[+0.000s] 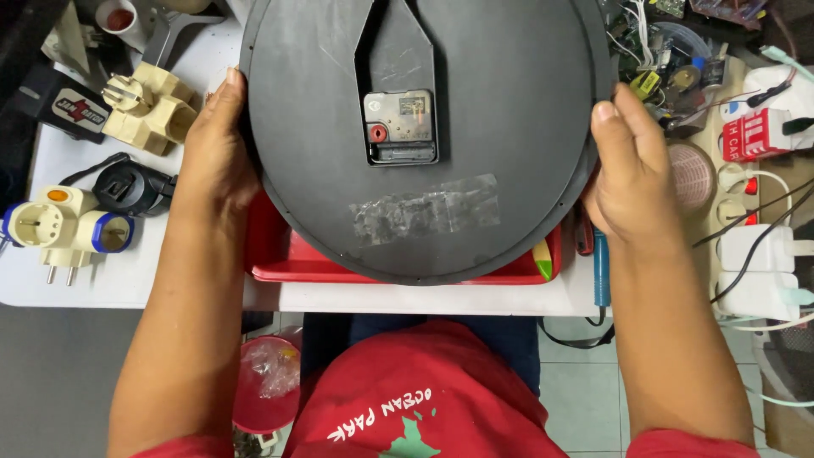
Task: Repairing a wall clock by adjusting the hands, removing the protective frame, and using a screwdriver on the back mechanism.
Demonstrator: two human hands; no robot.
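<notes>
Holding: a round black wall clock, turned back side up, gripped at its two opposite edges by both hands.
Left hand: its fingers are clamped on the clock's left rim, thumb lying along the edge on the back face.
Right hand: its fingers are clamped on the clock's right rim, thumb pressed on the back face near the edge.
Clock back: a small grey movement box with a red knob sits in a recess at the clock's middle; a strip of clear tape is stuck just below the box.
Under the clock: a red tray lies on the white surface, its near edge showing past the clock's lower rim.
Left of the clock: beige plug adapters and a white-and-blue adapter.
Right of the clock: white chargers with cables, well apart from the rim.
</notes>
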